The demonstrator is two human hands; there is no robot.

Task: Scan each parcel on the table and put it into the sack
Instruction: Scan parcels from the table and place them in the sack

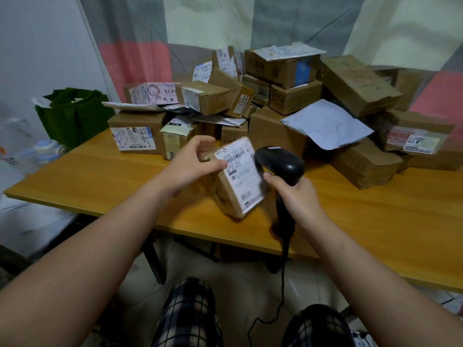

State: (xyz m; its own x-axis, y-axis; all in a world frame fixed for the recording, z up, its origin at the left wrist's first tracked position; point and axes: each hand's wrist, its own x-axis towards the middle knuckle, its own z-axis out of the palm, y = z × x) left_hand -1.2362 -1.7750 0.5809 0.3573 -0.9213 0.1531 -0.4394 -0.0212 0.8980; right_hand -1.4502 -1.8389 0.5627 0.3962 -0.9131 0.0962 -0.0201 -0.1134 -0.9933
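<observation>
Parcel (235, 176): small box, label up, tilted above the table (100, 176).
Left hand (193, 161): fingers curled around the parcel.
Right hand (298, 194): fingers wrapped round the black scanner (280, 164).

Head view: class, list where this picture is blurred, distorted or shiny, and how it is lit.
Head view: the parcel in the left hand is motion-blurred, its label smeared; the pile behind is sharper. Head view: the wide lens bows the table edge and swells the forearms. Head view: soft light, faint shadows, a small glint on the scanner in the right hand.
</observation>
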